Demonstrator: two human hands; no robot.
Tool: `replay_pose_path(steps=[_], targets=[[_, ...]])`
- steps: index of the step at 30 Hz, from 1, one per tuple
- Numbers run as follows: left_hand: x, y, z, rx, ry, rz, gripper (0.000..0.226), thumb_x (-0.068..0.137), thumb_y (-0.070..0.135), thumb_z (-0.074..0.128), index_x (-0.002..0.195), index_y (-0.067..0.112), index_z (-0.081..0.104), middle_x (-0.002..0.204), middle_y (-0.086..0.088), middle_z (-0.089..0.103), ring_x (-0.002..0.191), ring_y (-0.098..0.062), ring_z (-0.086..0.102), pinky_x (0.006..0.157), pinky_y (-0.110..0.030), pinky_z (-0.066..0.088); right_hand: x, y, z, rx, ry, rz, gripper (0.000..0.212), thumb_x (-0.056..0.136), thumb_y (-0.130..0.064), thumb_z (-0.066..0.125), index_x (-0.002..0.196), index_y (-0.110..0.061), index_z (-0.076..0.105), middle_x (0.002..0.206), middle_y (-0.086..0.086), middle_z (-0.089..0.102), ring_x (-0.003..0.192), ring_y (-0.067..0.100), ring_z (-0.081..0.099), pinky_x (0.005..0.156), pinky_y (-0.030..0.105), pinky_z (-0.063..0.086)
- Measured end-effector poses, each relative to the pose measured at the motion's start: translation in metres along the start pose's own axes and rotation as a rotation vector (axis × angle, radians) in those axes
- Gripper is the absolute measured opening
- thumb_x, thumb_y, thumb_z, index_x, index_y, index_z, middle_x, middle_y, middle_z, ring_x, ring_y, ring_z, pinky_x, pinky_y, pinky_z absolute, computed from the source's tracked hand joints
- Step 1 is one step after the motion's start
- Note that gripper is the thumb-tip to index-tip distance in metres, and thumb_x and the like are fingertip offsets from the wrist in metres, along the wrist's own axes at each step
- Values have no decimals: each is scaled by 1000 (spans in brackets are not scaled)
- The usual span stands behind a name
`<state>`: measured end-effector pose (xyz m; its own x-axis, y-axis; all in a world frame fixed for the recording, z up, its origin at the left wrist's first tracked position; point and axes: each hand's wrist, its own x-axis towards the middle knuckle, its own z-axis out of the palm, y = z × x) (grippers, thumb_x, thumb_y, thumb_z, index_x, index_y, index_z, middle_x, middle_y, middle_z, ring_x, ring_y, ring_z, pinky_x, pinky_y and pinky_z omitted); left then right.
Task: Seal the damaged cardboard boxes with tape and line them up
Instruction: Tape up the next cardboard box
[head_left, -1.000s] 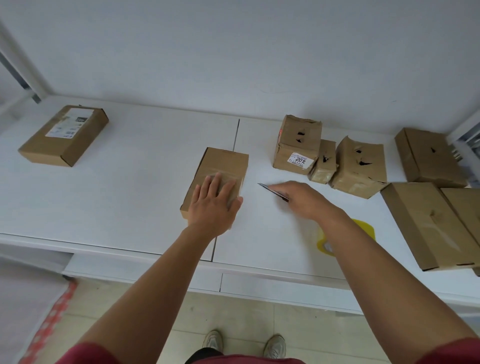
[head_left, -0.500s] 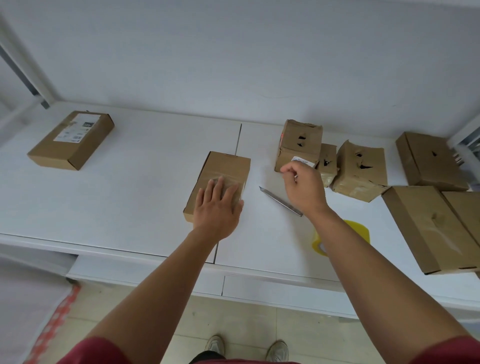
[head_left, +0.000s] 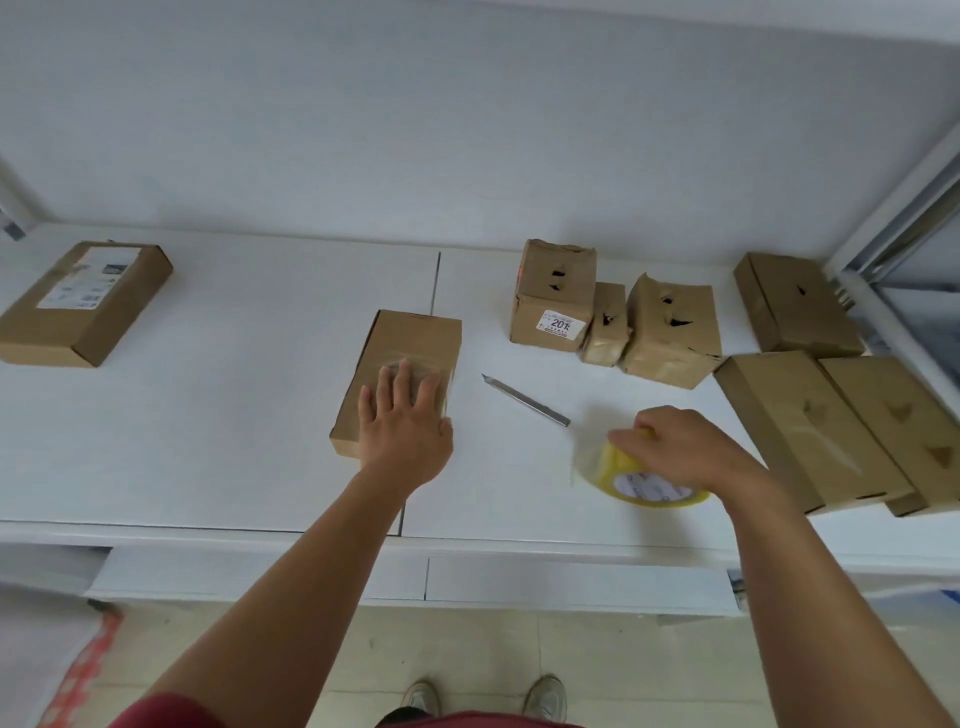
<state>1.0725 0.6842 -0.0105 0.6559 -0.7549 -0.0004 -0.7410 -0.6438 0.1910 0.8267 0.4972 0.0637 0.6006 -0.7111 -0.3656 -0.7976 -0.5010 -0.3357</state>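
A flat brown box (head_left: 410, 343) with clear tape across its top lies at the middle of the white table (head_left: 249, 415). My left hand (head_left: 408, 426) rests flat on its near end, fingers spread. My right hand (head_left: 675, 447) grips a yellow tape roll (head_left: 644, 480) tilted on the table to the right. A metal utility knife (head_left: 524, 399) lies between the two hands, free of both. Three torn boxes (head_left: 613, 317) with holes stand close together behind it.
One labelled box (head_left: 85, 304) lies at the far left. Three flat boxes (head_left: 841, 410) sit at the right, two overhanging the front edge. A wall rises behind the table. A window frame (head_left: 893, 228) stands at the right.
My right hand left the knife on the table, went back toward the torn boxes, then came forward right and took hold of the tape roll. My left hand stayed on the box.
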Motion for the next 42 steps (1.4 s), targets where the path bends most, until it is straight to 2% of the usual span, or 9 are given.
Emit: replay_pose_path(steps=[6, 16, 21, 25, 28, 31, 35, 38, 42], targets=[[-2, 0, -2, 0, 34, 11, 63, 96, 44, 42, 152, 27, 22, 164, -8, 10, 152, -29, 3, 122, -49, 6, -12, 6, 1, 102, 42, -70, 42, 82, -57, 59, 67, -17, 58, 65, 1, 66, 67, 18, 66, 66, 35, 50], [-2, 0, -1, -16, 39, -1, 64, 94, 43, 42, 152, 28, 22, 164, -7, 12, 151, -30, 5, 122, -49, 7, 4, -18, -3, -365, 11, 13, 44, 86, -56, 61, 68, -20, 43, 77, -2, 50, 66, 15, 49, 52, 27, 30], [-2, -1, -1, -15, 29, -14, 61, 94, 49, 40, 150, 33, 24, 163, -3, 14, 151, -33, 1, 119, -59, 3, 4, -27, -7, -499, -6, 43, 52, 91, -70, 42, 75, -21, 45, 79, -5, 51, 79, 19, 53, 69, 33, 35], [0, -1, -2, 40, -47, -66, 56, 96, 55, 27, 149, 42, 14, 164, 6, 6, 147, -46, -8, 109, -72, -1, 2, -41, -10, -456, 189, -37, 58, 92, -70, 34, 79, -17, 54, 86, -1, 57, 92, 25, 57, 74, 37, 36], [0, -2, -4, 9, -48, -64, 62, 93, 56, 34, 149, 41, 12, 164, 9, 7, 147, -44, -3, 111, -69, 6, 8, -71, 4, -252, 358, -182, 51, 96, -57, 44, 107, -12, 66, 106, 8, 64, 105, 32, 57, 84, 41, 46], [-2, -7, -11, -96, -17, -127, 78, 82, 57, 50, 148, 39, 13, 164, -1, 0, 148, -41, -5, 117, -60, 2, 16, -108, 35, 103, 260, -252, 45, 96, -48, 51, 117, -11, 64, 117, 7, 63, 112, 27, 57, 91, 38, 48], [-6, -23, -19, -53, -132, -181, 86, 76, 66, 53, 146, 55, 5, 162, -12, -14, 146, -46, -13, 114, -63, -5, 26, -139, 80, 257, 140, -280, 52, 98, -47, 49, 136, -13, 52, 140, 5, 50, 132, 21, 45, 102, 34, 38], [-9, -45, -29, -25, -209, -17, 96, 75, 59, 61, 151, 48, 3, 165, -7, -9, 149, -42, -7, 116, -63, 1, 31, -154, 93, 267, 233, -363, 51, 99, -44, 49, 137, -10, 48, 142, 7, 45, 134, 24, 40, 102, 35, 37], [-16, -82, -41, 12, -330, 182, 104, 80, 38, 65, 156, 35, -5, 164, 12, -15, 150, -32, -19, 118, -60, -6, 37, -165, 97, 92, 377, -507, 52, 101, -38, 47, 140, -4, 46, 151, 14, 40, 145, 33, 25, 114, 45, 28]])
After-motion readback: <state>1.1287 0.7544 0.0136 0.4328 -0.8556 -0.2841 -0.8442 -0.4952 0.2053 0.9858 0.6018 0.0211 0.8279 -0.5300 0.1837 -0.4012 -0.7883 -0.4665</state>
